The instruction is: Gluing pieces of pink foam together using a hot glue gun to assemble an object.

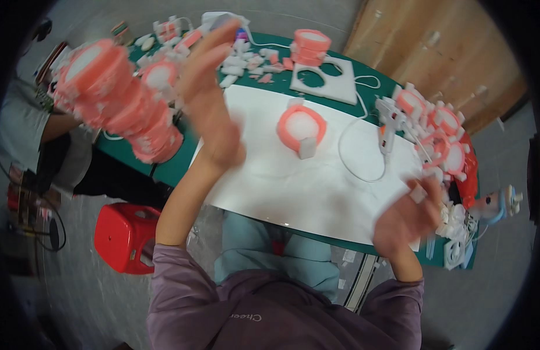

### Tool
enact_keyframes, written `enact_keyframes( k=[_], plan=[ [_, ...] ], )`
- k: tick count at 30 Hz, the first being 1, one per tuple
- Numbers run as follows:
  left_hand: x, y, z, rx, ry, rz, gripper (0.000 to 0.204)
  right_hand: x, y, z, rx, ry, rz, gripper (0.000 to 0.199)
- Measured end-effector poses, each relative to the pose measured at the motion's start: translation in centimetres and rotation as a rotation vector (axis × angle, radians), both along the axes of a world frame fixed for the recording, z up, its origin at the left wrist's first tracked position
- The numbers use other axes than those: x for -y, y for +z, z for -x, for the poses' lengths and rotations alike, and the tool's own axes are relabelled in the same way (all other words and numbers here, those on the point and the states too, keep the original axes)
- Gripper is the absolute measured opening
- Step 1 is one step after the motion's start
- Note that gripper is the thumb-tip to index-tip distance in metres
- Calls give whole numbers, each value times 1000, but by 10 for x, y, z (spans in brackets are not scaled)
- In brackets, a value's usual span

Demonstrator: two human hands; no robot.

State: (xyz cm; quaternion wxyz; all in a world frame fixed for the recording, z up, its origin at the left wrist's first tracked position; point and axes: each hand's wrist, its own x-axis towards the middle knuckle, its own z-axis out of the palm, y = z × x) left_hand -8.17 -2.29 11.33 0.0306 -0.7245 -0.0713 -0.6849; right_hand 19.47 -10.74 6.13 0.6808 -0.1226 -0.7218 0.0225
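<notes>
My left hand [208, 99] is raised over the left part of the white sheet [264, 181], blurred, its fingers stretched out and nothing visible in them. At the sheet's right edge, my right hand [407, 219] is also blurred. Its fingers are bent around a small white foam piece [418, 193]. Between the hands, a pink ring with a white foam centre [302, 124] lies on the sheet. One light grey block [307, 148] sits at its near edge, and another [296, 102] at its far edge.
A white glue gun [389, 131] with a looping cable lies right of the ring. Pink-and-white foam pieces [447, 140] crowd the right edge; a tall pink stack [115, 96] stands left. Behind are a cut-out foam sheet [334, 84] and foam scraps. A red stool [121, 239] stands below, near another person.
</notes>
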Motion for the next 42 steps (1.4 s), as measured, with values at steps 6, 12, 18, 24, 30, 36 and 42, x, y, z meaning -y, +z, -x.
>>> enact_keyframes(
  k=[6,12,18,24,30,36,42],
  plan=[
    [-93,-123,-22,-27,15,839,50,-59,-61,30,421,-151,542,61],
    [-104,-154,-26,-79,-176,1240,48,-93,-76,28,681,-232,491,69],
    [-104,-155,-29,-137,-190,1305,50,-105,-98,32,464,-145,595,59],
    [-98,-150,-26,-237,-174,1366,47,-102,-95,33,474,-149,672,58],
    [-95,-147,-25,-292,-124,1353,40,-100,-88,36,605,-228,659,73],
    [-97,-150,-28,-338,-80,1289,45,-100,-89,37,502,-141,738,91],
    [-92,-144,-32,-344,-55,1305,55,-98,-91,36,635,-249,835,107]
  ],
)
